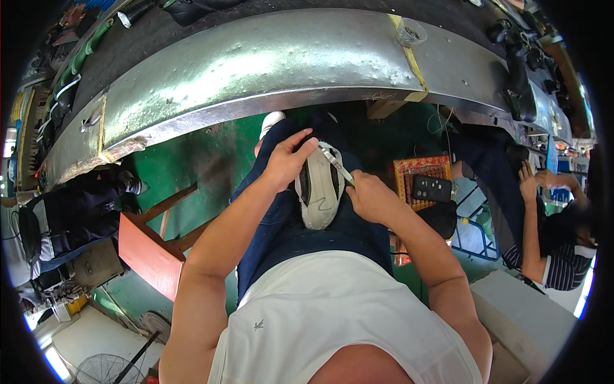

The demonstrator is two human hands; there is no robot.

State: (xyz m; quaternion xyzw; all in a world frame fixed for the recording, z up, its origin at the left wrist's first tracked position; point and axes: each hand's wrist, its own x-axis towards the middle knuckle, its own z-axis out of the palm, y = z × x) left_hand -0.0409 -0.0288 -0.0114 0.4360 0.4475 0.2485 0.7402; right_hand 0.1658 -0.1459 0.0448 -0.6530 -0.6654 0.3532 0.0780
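A shoe (320, 203) lies along my thighs with its pale underside up, dark along its left side and marked with a dark pen line near the end closest to me. My left hand (287, 160) grips the far left part of it, thumb across the edge and fingers closed. In my right hand (372, 197) is a slim silver hand tool (337, 165), slanting up and left over the right side of the shoe. Its tip is near the shoe's far end. I cannot make out the tool's exact kind.
Ahead runs a dented metal workbench (256, 61) with a clear plastic cup (410, 32). A dark device (432, 188) rests on a woven seat (403, 171) at right. A pink-topped stool (150, 256) is at left. A co-worker (556, 249) sits right; another person (77, 214) is left.
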